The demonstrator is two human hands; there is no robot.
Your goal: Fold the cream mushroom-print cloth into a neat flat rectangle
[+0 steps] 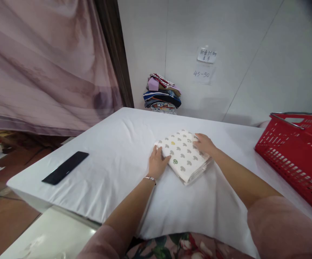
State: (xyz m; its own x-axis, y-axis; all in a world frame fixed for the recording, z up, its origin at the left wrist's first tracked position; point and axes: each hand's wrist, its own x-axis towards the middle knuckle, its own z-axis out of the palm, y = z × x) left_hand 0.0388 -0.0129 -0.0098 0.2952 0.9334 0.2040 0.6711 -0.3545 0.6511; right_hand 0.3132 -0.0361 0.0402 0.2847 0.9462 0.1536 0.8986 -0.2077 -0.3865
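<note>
A folded white cloth [181, 153] printed with grey mushroom shapes, plus a yellow and a green one, lies on the white-covered table [112, 144]. My left hand [158, 162] touches its left edge, with the thumb spread over the top and a bracelet on the wrist. At the cloth's upper right corner, my right hand [206, 144] rests with its fingers stretched over the edge. Layers of fabric show along the cloth's near right side.
A red plastic basket [296, 154] with a metal handle stands at the right. A flat black object [65, 168] lies on the table's left part. Behind the table is a stack of folded fabrics [162, 94] by the wall. A pink curtain [45, 64] hangs at the left.
</note>
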